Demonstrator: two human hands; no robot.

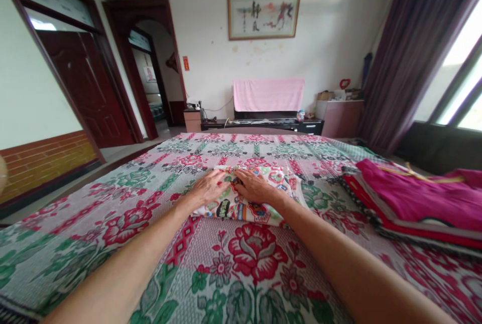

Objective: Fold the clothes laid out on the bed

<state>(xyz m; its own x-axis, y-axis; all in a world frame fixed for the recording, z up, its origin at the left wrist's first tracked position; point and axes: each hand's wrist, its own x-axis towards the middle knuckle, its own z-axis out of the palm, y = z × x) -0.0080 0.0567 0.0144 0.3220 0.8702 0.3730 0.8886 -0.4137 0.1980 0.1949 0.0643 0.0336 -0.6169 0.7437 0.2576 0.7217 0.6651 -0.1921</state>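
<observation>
A folded piece of printed cloth, white with colourful cartoon-like pictures, lies flat on the flowered bedspread in front of me. My left hand rests on its left part, fingers stretched out and pointing inward. On the cloth's upper middle lies my right hand, palm down with fingers extended towards the left hand. The fingertips of both hands are close together. The part of the cloth under my palms is hidden.
A stack of folded clothes, magenta on top with red and dark layers below, sits at the right. Beyond the bedspread's far edge stands a low black cabinet with a pink cloth draped over something on it. Dark curtains hang at the right.
</observation>
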